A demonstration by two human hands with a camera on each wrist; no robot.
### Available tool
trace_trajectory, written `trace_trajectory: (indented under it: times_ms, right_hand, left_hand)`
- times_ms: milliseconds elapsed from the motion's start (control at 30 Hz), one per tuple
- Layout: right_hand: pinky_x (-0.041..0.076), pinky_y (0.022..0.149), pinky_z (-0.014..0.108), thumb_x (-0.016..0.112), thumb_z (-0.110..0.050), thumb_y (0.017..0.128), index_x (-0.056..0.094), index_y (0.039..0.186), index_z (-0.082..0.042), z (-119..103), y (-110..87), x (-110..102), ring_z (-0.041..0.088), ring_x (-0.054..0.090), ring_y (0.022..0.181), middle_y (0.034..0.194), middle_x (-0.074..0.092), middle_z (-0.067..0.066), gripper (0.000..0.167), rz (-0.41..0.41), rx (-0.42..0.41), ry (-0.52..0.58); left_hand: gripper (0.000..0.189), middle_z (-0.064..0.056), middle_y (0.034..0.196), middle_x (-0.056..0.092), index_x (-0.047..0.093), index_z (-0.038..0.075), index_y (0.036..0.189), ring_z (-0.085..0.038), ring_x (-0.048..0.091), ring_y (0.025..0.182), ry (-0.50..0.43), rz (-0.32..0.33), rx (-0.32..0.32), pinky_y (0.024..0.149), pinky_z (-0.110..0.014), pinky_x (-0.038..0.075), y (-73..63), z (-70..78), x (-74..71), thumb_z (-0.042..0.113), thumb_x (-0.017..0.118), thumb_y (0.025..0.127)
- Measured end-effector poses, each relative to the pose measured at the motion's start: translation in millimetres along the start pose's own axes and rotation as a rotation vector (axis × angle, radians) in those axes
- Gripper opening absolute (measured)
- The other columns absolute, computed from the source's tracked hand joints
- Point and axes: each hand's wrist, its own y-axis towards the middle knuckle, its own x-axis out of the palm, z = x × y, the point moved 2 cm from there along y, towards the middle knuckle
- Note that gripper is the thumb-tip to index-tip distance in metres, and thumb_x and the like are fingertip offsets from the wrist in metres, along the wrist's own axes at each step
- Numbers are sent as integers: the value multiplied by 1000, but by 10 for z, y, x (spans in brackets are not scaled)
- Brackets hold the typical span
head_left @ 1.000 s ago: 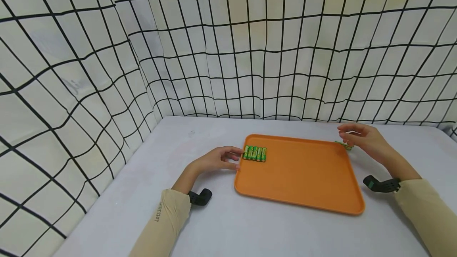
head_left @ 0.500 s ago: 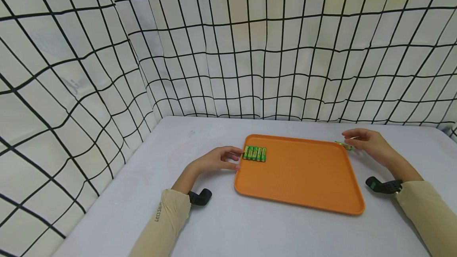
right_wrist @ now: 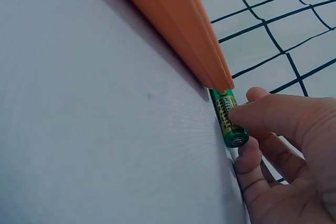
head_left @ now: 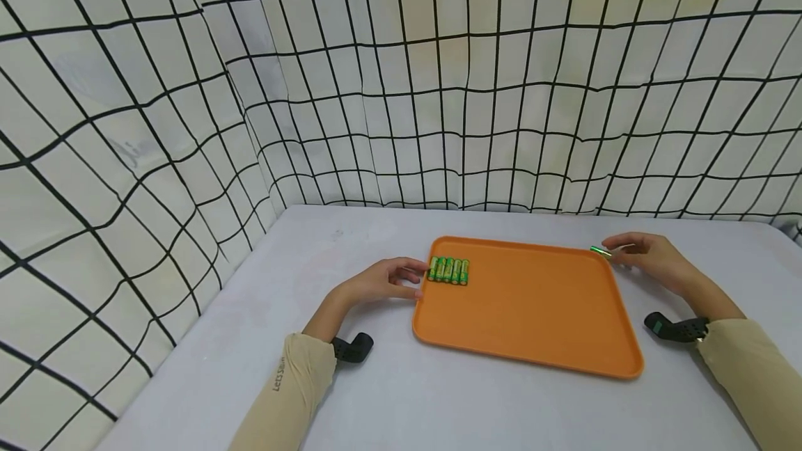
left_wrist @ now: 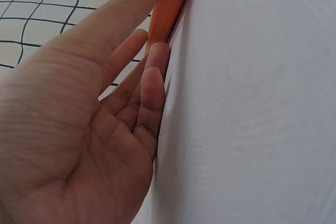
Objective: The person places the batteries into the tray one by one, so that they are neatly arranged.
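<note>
My right hand (head_left: 648, 256) is at the far right corner of the orange tray (head_left: 532, 312), pinching a green AA-size battery (right_wrist: 230, 119) between thumb and fingers. In the right wrist view the battery's end faces the camera, close over the white cloth and beside the tray wall. At the tray's left edge, my left hand (head_left: 379, 279) has its fingers loosely bent, with the thumb and fingertips right at the rim; the left wrist view shows its palm with nothing in it. Several green batteries (head_left: 448, 271) lie side by side in a row inside the tray's far left corner.
A white cloth-covered table (head_left: 388, 395) lies under the tray. Behind it and along the left stands a black grid net (head_left: 464, 89) over white sheeting. Each wrist carries a small black camera (head_left: 354, 348).
My right hand has closed its fingers on the battery by the tray corner, and the battery has turned slightly. The left hand and the row of batteries stay where they were.
</note>
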Motion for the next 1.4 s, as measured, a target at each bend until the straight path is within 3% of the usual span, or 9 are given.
trace_trajectory:
  times_ms: [100,333,433,800,1133,1400]
  right_hand:
    - [47,71,24,68,-24,93,57,128,3,-9,-8,9,-2,52,89,102,57,-27,46,-14,-5,-2]
    - [49,70,23,67,-23,94,55,130,7,-45,-16,47,0,54,87,119,64,13,49,-59,-1,-33]
    - [49,68,24,66,-25,94,54,131,7,-51,-12,58,4,54,86,121,61,21,50,-71,-8,-63]
    - [48,64,26,63,-17,95,53,134,5,-104,-39,19,11,53,77,105,60,13,46,-127,-98,-123]
    - [51,69,26,63,-8,93,53,133,6,-198,-27,1,10,58,84,102,62,10,43,-212,-184,-213]
    - [51,72,28,64,-11,93,54,131,4,-204,-8,-6,21,58,92,103,62,11,42,-224,-165,-245]
  left_hand:
    - [54,-7,126,62,54,10,138,-20,57,116,-3,1,-3,93,-30,46,-6,-3,6,18,74,88]
    - [53,-7,124,63,55,10,137,-19,58,113,-17,4,-15,90,-28,47,-23,17,27,16,74,88]
    - [53,-6,123,63,55,10,137,-19,59,112,-16,5,-19,90,-28,47,-25,25,29,17,74,88]
    - [53,-6,124,63,55,10,136,-19,58,115,-3,7,-13,87,-27,46,-10,39,29,18,75,88]
    - [53,-6,123,64,56,11,136,-18,58,111,-4,18,-27,86,-27,46,-22,52,34,18,75,87]
    - [53,-6,122,64,55,11,136,-17,58,111,-7,15,-31,87,-27,46,-17,45,23,19,75,87]
